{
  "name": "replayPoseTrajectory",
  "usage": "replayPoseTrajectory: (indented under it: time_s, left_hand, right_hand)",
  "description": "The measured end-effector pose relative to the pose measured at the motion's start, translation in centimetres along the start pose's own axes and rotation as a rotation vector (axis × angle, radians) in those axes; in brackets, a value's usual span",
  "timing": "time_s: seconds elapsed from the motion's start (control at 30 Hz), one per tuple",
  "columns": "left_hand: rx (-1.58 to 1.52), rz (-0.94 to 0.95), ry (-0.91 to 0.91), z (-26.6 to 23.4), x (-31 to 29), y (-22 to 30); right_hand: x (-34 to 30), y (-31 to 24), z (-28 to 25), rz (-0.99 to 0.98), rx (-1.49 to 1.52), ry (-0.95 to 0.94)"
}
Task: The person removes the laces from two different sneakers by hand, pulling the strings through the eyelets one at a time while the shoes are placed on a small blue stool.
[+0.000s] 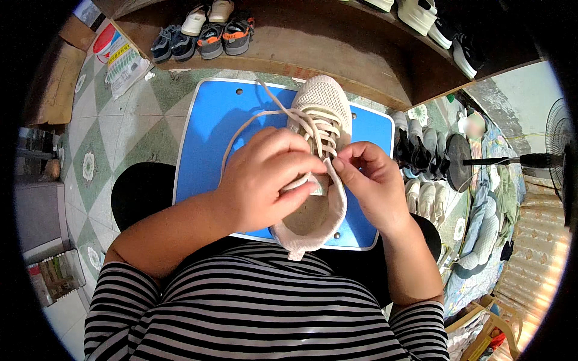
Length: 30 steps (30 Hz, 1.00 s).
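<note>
A beige knit sneaker (324, 96) lies on the small blue tabletop (208, 132), toe pointing away from me and heel toward my lap. Its pale shoelace (326, 127) crisscrosses the front, and a long loose length (244, 124) loops out to the left. My left hand (268, 174) is bent over the left side of the opening, its fingertips reaching to the top eyelets; what they pinch is hidden. At the right collar edge, my right hand (376, 186) pinches the shoe beside the upper eyelets with thumb and index finger.
A wooden shelf (325, 51) with several shoes runs along the far side. More shoes (424, 147) stand on the floor at the right, near a black fan (557, 159) and a heap of clothes (490, 216). A plastic bag (126, 69) lies at the far left.
</note>
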<state>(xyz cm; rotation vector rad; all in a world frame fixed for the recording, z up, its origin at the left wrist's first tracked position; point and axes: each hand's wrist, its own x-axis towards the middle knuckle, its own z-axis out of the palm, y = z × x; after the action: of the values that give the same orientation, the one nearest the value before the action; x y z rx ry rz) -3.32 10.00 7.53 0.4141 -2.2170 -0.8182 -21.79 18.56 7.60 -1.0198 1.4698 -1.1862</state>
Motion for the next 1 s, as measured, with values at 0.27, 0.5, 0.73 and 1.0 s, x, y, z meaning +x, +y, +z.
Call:
replayPoseTrajectory:
  time_s: [0.27, 0.5, 0.73, 1.0]
  left_hand:
    - [0.133, 0.034, -0.075, 0.1, 0.0, 0.1]
    - [0.200, 0.008, -0.064, -0.1, -0.4, 0.0]
    - [0.141, -0.040, -0.041, -0.2, -0.6, -0.2]
    - [0.136, -0.042, -0.017, 0.0, -0.7, -0.4]
  right_hand:
    - [1.2, -0.4, -1.3, 0.214, 0.451, -0.052]
    - [1.0, -1.0, -1.5, 0.088, 0.128, -0.137]
    - [0.5, -0.8, -2.2, 0.012, 0.222, -0.049]
    - [0.3, -0.3, -1.7, -0.025, 0.124, -0.118]
